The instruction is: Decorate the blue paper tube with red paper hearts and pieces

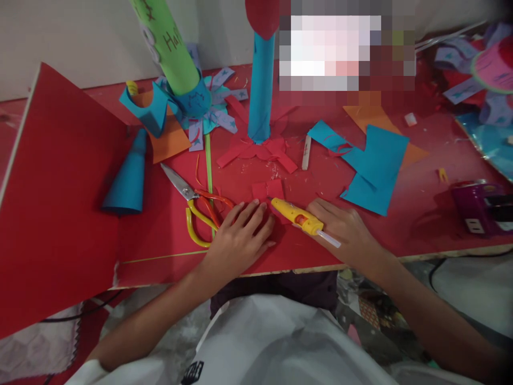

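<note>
My right hand (340, 227) grips a yellow hot glue gun (294, 214) with a clear glue stick at its back end. The gun's nozzle points left at a small piece of red paper (267, 189) on the table. My left hand (242, 232) lies flat with its fingers stretched out, fingertips close to the nozzle and the lower edge of that paper. Whatever lies under its palm is hidden. Just left of this hand rest scissors (186, 195) with red and yellow handles. Behind the paper stands a blue paper tube (261, 91) on a red flower-shaped base (258, 152).
A green tube (172, 53) with lettering stands at the back left. Nearer are a blue paper cone (128, 179) and an upright red board (60, 187). Blue paper scraps (380, 168), a short white stick (306, 153) and a purple device (481, 208) lie to the right.
</note>
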Action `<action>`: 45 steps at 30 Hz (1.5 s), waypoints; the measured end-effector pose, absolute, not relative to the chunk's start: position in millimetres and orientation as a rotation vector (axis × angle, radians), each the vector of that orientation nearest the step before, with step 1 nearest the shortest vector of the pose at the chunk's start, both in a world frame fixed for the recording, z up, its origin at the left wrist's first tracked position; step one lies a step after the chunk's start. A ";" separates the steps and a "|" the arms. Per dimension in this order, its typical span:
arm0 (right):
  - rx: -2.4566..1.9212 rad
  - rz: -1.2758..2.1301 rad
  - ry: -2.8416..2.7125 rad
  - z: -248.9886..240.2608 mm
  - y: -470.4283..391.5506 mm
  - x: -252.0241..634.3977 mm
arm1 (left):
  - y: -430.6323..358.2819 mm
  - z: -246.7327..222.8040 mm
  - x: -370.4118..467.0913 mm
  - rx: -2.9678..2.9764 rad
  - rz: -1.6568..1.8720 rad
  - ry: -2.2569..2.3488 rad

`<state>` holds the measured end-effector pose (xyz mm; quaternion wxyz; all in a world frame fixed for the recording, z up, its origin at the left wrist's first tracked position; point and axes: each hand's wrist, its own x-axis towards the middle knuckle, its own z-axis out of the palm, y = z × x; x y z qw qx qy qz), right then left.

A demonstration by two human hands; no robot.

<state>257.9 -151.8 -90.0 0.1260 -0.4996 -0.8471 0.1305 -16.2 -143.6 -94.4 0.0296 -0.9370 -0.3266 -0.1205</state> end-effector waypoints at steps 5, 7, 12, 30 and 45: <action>-1.441 0.377 -2.457 -89.1 -151.8 257.0 | -144.6 -97.6 -18.6 -2.916 -0.436 -1.029; -1.451 0.376 -2.455 -88.0 -151.9 256.8 | -144.8 -98.5 -19.3 -2.936 -0.450 -1.042; -1.451 0.416 -2.457 -85.2 -151.6 257.1 | -145.9 -97.0 -18.6 -2.973 -0.442 -1.079; -1.428 0.405 -2.470 -88.8 -151.5 258.9 | -151.6 -91.2 -18.5 -2.929 -0.278 -1.031; -1.404 0.331 -2.469 -91.6 -153.4 258.4 | -150.6 -89.4 -19.1 -2.942 -0.297 -1.015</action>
